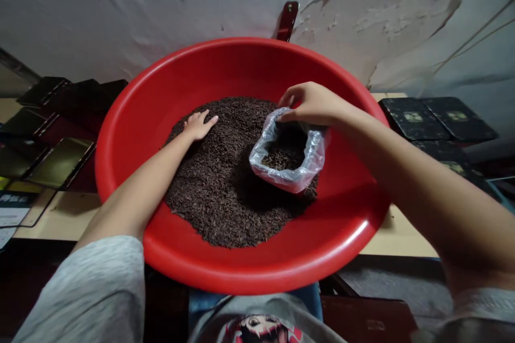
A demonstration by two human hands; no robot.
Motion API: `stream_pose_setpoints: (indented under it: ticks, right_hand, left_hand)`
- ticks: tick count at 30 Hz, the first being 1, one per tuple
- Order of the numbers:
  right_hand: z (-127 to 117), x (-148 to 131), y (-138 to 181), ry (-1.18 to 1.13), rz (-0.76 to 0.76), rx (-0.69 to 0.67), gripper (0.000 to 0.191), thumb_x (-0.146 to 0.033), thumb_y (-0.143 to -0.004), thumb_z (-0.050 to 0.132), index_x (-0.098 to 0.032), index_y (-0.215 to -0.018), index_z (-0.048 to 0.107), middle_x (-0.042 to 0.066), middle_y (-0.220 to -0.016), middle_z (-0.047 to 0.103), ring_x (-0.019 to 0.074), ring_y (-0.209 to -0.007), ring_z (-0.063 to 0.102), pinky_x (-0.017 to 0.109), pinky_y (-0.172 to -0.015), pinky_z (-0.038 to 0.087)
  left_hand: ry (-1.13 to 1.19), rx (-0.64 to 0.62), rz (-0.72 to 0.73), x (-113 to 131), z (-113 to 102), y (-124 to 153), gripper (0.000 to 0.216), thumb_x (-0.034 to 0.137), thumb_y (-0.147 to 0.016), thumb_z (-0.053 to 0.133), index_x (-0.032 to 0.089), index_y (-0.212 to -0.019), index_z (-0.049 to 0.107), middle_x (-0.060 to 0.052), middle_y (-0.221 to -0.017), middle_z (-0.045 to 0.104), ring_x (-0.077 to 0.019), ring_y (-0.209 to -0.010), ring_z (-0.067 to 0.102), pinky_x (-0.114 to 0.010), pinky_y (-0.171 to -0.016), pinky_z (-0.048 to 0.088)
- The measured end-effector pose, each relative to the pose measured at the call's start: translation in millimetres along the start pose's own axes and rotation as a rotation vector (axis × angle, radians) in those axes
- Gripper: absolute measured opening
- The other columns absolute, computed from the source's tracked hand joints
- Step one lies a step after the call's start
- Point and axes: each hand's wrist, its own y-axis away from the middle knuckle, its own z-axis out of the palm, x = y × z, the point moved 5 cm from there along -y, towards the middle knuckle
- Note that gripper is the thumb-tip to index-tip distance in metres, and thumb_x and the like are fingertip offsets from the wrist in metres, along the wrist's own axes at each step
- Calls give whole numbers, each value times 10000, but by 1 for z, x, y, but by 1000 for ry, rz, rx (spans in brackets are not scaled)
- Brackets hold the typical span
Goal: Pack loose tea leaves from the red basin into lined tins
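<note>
A wide red basin (241, 276) holds a heap of small dark brown dried bits (229, 193) that look like loose tea leaves. On the heap's upper left part rests my left hand (198, 125), open, its fingers spread and holding nothing. My right hand (311, 103) grips the far edge of a small container lined with a clear plastic bag (300, 177). That container is tilted toward me over the right side of the heap, and some of the same dark bits lie inside it. My right fingertips are partly hidden behind the liner's edge.
Several dark tins or boxes (64, 163) crowd the light wooden table (70, 220) left of the basin. More black boxes (416, 118) with gold labels sit to the right. Behind the basin, a dark red strip (287, 21) leans on the peeling wall (382, 16).
</note>
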Motion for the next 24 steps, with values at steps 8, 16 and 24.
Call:
stream_pose_setpoints:
  ticks: [8, 16, 24]
  right_hand:
    - [8, 4, 37, -300, -266, 61, 186, -386, -687, 657, -224, -776, 636, 58, -1155, 592, 245, -1143, 503, 397, -993, 374]
    - [46, -9, 35, -99, -517, -8, 259, -332, -718, 461, -246, -477, 421, 32, -601, 538, 228, -1109, 498, 420, -1108, 175]
    - [41, 0, 21, -186, -856, 149, 309, -339, -721, 406, -238, -453, 291, 9, -443, 333, 236, -819, 565, 392, -794, 430]
  left_hand:
    - [60, 119, -58, 2, 2, -9, 624, 598, -772, 486, 146, -1200, 530, -159, -1292, 516, -283, -1186, 493, -334, -1001, 369]
    - [79, -59, -82, 12, 13, 2, 979, 762, -663, 471, 60, -1341, 401, -233, -1419, 376, -358, -1284, 402, -382, -1037, 343]
    - [96, -67, -146, 25, 16, 17, 872, 632, -576, 677, 93, -1240, 512, -184, -1294, 544, -335, -1178, 525, -376, -972, 421]
